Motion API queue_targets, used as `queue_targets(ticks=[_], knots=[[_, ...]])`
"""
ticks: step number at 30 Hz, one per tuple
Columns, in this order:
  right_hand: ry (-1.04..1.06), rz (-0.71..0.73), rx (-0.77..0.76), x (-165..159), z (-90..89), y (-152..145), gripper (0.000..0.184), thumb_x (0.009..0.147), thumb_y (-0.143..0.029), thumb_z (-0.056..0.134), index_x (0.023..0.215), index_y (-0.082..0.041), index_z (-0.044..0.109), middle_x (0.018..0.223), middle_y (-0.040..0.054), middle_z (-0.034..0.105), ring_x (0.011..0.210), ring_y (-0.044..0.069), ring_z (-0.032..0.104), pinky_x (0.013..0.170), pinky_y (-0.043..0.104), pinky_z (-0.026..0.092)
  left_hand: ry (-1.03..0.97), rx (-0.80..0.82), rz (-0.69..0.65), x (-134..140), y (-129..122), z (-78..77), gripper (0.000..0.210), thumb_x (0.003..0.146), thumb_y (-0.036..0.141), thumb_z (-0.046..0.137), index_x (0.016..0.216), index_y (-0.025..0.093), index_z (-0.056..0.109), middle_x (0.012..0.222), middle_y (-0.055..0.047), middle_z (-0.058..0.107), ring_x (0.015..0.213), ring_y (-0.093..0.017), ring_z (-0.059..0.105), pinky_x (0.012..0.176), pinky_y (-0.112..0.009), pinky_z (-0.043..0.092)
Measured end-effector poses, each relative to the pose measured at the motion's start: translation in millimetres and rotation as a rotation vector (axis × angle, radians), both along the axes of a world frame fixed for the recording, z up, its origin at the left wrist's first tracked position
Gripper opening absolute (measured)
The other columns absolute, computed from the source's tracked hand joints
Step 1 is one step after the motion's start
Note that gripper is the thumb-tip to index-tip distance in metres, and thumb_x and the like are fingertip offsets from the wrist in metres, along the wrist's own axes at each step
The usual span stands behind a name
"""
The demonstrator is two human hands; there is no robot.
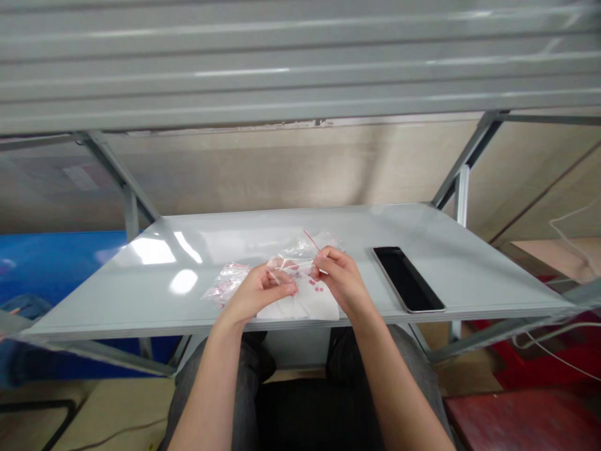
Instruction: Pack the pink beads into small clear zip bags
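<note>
Right hand [342, 274] pinching the clear plastic bag [292, 252] at its right edge, near a thin red strip [312, 242]; left hand [263, 289] gripping the same bag between thumb and fingers; bag sits mid-frame, a little below centre, above a white sheet [300, 309]; likely trouble from here: a slack pinch or a tipped bag could let contents spill, and a dragging wrist could scatter the loose red pieces [316, 286] on the sheet (small enough to roll off the near edge, I'd judge); bag looks thin, crinkled and glossy, with reddish bits showing low in it; second bag [228, 282], also with red in it, just left of the left hand; black flat device [407, 279] right of centre, on the grey tabletop [154, 307].
</note>
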State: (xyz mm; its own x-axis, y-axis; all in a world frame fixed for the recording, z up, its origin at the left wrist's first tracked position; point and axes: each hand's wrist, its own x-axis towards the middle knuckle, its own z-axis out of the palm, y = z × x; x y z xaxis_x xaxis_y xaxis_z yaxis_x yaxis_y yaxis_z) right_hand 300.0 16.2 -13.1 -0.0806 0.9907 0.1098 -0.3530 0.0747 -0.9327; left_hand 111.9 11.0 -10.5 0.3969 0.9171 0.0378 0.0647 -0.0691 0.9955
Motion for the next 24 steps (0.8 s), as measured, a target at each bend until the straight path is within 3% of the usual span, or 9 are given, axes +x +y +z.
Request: queue_targets(ticks=[5,10,14,18,21,24], knots=[[-0.036,-0.040,0.011,2,-3.2,2,0.024,0.068,-0.037,0.070,0.064,-0.021,0.051,0.054,-0.0045,0.053,0.053,0.011,0.048,0.058,0.027,0.039,-0.058,-0.083,0.006,-8,2,-2.7,0.056,0.074,0.033,0.077,0.124,0.013,0.058,0.081,-0.008,0.077,0.076,-0.020,0.072,0.074,-0.032,0.054],[0.000,-0.074,0.016,3,-5.6,4,0.022,0.068,-0.033,0.070,0.063,-0.021,0.053,0.053,-0.0046,0.054,0.052,0.010,0.047,0.057,0.026,0.039,-0.108,-0.127,0.069,-13,1,3.4,0.059,0.074,0.032,0.076,0.126,0.014,0.054,0.084,-0.008,0.078,0.074,-0.017,0.071,0.073,-0.028,0.052],[-0.010,-0.075,0.023,1,-8.1,5,0.022,0.068,-0.032,0.071,0.062,-0.020,0.053,0.052,-0.0055,0.053,0.050,0.009,0.047,0.055,0.025,0.037,-0.138,-0.103,0.156,-9,0,5.6,0.052,0.070,0.025,0.074,0.118,0.012,0.058,0.069,-0.004,0.076,0.061,-0.015,0.066,0.065,-0.027,0.049],[-0.098,-0.028,0.004,-4,-9.9,4,0.024,0.068,-0.033,0.070,0.061,-0.020,0.051,0.051,-0.0054,0.054,0.048,0.009,0.046,0.051,0.024,0.034,-0.152,-0.043,0.291,-5,2,2.9,0.034,0.065,0.021,0.065,0.099,0.013,0.065,0.048,0.003,0.063,0.047,-0.011,0.053,0.052,-0.024,0.039],[-0.121,0.017,-0.032,-8,-10.5,4,0.023,0.067,-0.032,0.067,0.060,-0.020,0.049,0.052,-0.0050,0.055,0.045,0.007,0.043,0.047,0.022,0.030,-0.108,-0.015,0.374,-5,5,-0.2,0.028,0.066,0.024,0.065,0.092,0.014,0.067,0.048,0.004,0.060,0.047,-0.011,0.050,0.051,-0.024,0.037],[-0.146,0.028,-0.067,-10,-11.6,4,0.022,0.066,-0.032,0.066,0.059,-0.020,0.048,0.051,-0.0051,0.055,0.042,0.006,0.042,0.044,0.021,0.029,0.000,-0.020,0.348,-6,7,-2.4,0.020,0.069,0.034,0.068,0.077,0.015,0.067,0.054,0.001,0.062,0.050,-0.011,0.053,0.053,-0.024,0.041]])
